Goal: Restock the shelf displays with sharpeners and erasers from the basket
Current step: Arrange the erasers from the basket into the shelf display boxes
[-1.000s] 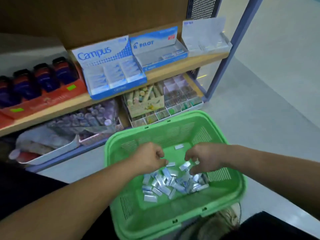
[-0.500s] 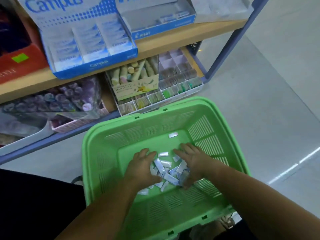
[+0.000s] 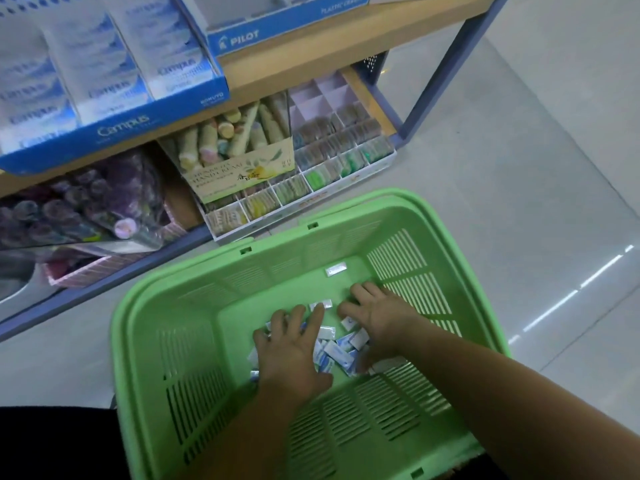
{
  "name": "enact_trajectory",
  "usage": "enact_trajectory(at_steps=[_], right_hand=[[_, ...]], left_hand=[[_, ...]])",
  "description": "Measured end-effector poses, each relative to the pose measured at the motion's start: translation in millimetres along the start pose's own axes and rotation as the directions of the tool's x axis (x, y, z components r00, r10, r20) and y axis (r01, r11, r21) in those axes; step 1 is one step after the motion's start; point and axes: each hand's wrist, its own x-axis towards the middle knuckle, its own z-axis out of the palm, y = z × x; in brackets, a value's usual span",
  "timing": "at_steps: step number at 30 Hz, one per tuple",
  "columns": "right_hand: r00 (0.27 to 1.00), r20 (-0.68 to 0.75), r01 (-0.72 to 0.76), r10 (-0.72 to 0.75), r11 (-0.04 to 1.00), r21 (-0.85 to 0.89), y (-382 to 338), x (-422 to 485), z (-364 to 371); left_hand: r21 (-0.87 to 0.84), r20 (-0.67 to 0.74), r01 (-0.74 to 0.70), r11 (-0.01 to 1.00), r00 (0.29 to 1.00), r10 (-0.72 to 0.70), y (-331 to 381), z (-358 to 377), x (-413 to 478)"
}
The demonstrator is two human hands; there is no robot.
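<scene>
in the green basket (image 3: 119, 341), the left hand (image 3: 291, 344) and right hand (image 3: 381, 317) lie spread, fingers nearly straight, pressing on the pile of small erasers (image 3: 337, 351) and gripping nothing yet, so this looks like gathering, and next they must scoop a bunch up to the campus box (image 3: 114, 129) on the shelf (image 3: 311, 60).

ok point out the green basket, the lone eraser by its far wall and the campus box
green basket (image 3: 123, 341), head view, left rim
lone eraser (image 3: 336, 270), head view, its middle
campus box (image 3: 117, 128), head view, blue front panel
</scene>
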Motion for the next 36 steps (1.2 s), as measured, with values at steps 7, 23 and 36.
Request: enact_trajectory(at_steps=[7,23,36], right_hand=[[0.998,0.004,0.059,-0.059,0.998,0.038,-3.4,8.1,-4.9],[0.997,-0.073,0.004,0.013,0.972,0.236,0.2,14.2,1.5],[0.999,-0.040,0.036,-0.032,0.994,0.106,-6.7,20.0,15.4]], left_hand=[[-0.098,-0.118,0.053,0.994,0.991,-0.065,-25.1,-0.6,17.8],[-0.241,-0.116,0.081,0.967,0.987,-0.111,-33.9,-15.6,31.6],[-0.450,0.027,0.198,0.871,0.978,-0.208,-34.5,-17.2,27.8]])
